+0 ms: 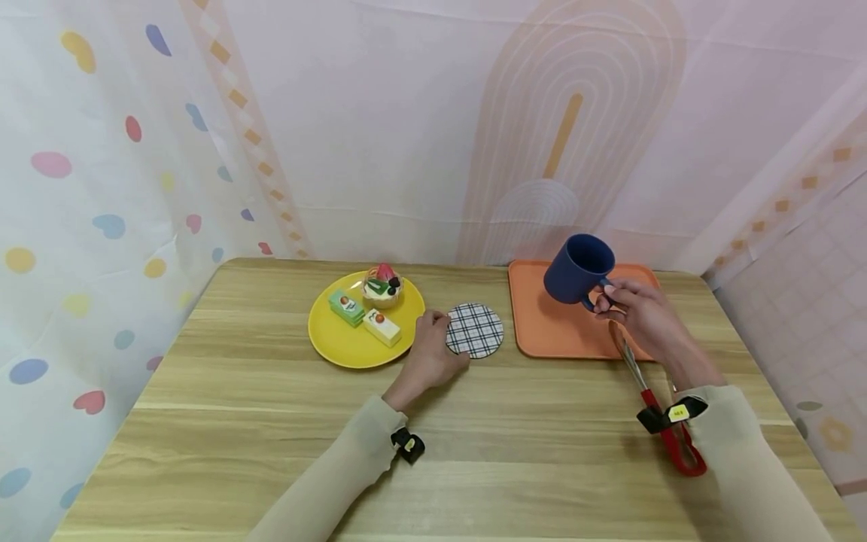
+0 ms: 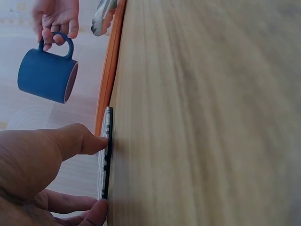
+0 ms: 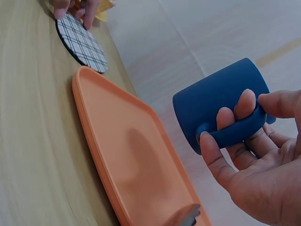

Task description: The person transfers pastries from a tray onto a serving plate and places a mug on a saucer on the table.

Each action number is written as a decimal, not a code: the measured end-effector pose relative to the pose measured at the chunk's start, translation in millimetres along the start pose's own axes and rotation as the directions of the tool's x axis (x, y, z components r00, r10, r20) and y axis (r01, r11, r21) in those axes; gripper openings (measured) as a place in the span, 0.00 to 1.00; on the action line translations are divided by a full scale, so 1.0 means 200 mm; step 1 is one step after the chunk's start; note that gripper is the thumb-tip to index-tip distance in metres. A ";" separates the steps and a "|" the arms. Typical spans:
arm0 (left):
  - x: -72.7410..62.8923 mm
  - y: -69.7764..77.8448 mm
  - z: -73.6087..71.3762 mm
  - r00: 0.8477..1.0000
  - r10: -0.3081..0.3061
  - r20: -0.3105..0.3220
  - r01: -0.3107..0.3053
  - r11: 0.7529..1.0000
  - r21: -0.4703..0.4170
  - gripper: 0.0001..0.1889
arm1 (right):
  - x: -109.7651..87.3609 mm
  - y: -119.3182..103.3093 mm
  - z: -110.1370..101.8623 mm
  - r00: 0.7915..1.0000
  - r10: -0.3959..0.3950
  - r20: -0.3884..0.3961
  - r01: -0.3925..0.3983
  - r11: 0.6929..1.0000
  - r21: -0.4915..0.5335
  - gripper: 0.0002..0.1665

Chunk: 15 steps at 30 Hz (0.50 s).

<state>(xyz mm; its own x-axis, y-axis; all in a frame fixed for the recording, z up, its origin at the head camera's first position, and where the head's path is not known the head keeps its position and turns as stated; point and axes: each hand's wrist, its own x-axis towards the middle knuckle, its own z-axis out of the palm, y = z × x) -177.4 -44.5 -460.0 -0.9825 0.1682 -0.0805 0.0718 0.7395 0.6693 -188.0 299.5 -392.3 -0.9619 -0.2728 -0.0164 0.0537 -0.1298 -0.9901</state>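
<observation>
A dark blue mug (image 1: 576, 272) is held by its handle in my right hand (image 1: 640, 309), raised above the orange tray (image 1: 562, 339). In the right wrist view the fingers pass through the mug's handle (image 3: 237, 132), and the mug (image 3: 221, 99) leans to one side. My left hand (image 1: 433, 354) grips a round black-and-white checked coaster (image 1: 477, 330) by its edge. The left wrist view has the thumb (image 2: 87, 141) on the rim of the coaster (image 2: 106, 165), with fingertips further along it, close over the tabletop.
Left of the coaster is a yellow plate (image 1: 359, 357) bearing a fruit tart (image 1: 382, 287), a green cake slice (image 1: 347, 307) and a cream-coloured slice (image 1: 382, 327). Red-handled tongs (image 1: 643, 388) rest with their tips on the tray, under my right forearm. A patterned curtain (image 1: 379, 150) hangs behind the table.
</observation>
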 end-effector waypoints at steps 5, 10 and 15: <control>-0.01 0.01 -0.01 1.000 0.003 -0.001 -0.003 1.000 -0.006 0.37 | 0.01 0.00 0.04 0.999 0.033 -0.029 -0.034 0.999 -0.029 0.10; -0.01 0.01 0.00 1.000 0.007 -0.001 -0.007 1.000 -0.002 0.38 | 0.01 0.00 0.08 0.998 0.053 -0.035 -0.055 0.997 -0.055 0.12; -0.01 0.02 0.00 1.000 0.010 0.001 -0.010 1.000 -0.003 0.37 | 0.01 0.00 0.11 0.998 0.058 -0.036 -0.060 0.996 -0.066 0.13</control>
<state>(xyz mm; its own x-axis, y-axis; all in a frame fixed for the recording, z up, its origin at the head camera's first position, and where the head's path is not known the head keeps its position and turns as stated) -175.5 -42.0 -456.9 -0.9815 0.1766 -0.0742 0.0815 0.7355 0.6726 -183.6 277.8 -390.2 -0.9662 -0.2456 -0.0786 0.0937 -0.0503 -0.9943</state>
